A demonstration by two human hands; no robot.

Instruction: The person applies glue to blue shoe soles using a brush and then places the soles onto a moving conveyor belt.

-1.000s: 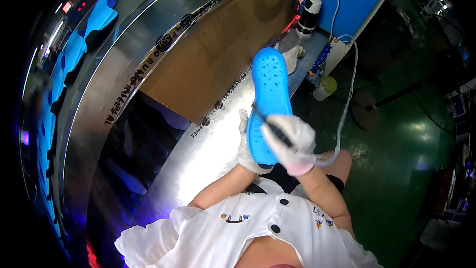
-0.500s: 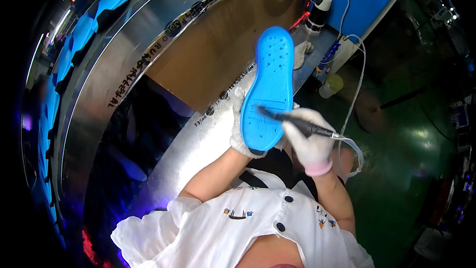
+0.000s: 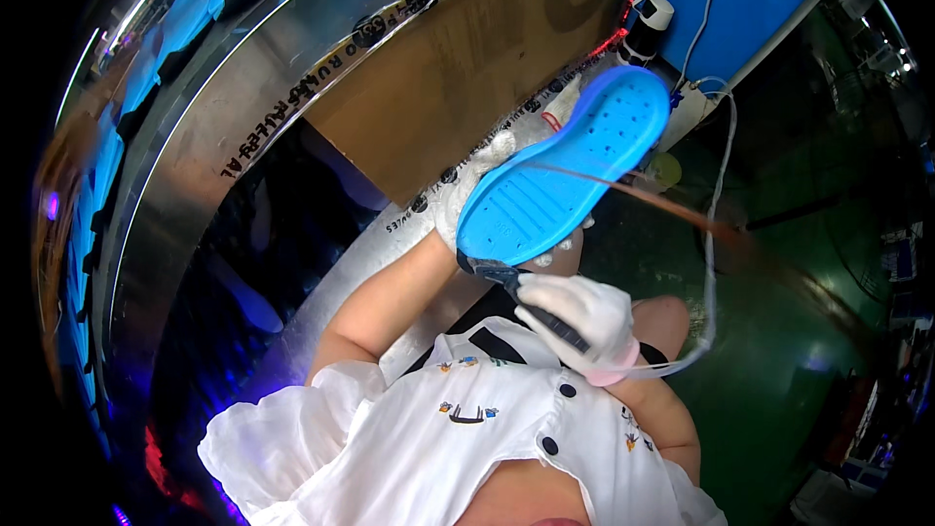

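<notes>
A bright blue shoe sole (image 3: 521, 206) is tilted up to the right, its ribbed and dimpled face toward me. My left hand (image 3: 466, 195), in a white knit glove, grips it from behind and along its left edge; some fingertips show past the lower right edge. My right hand (image 3: 584, 312), in a white glove with a pink cuff, is closed around a black-handled brush (image 3: 502, 275) with a pale tube trailing from its end. The brush head touches the rim at the sole's near, lower end.
A brown cardboard sheet (image 3: 429, 88) leans beyond the metal ledge (image 3: 346, 278). Blue shoe pieces (image 3: 185, 24) line the curved track at far left. A black-and-white bottle (image 3: 648, 29) and a yellowish container (image 3: 665, 171) stand at upper right. A blurred brown strand crosses before the sole.
The sole has turned clockwise, its far end swinging right. My right hand has drawn down and left, bringing the brush from the sole's middle to the rim at its near end.
</notes>
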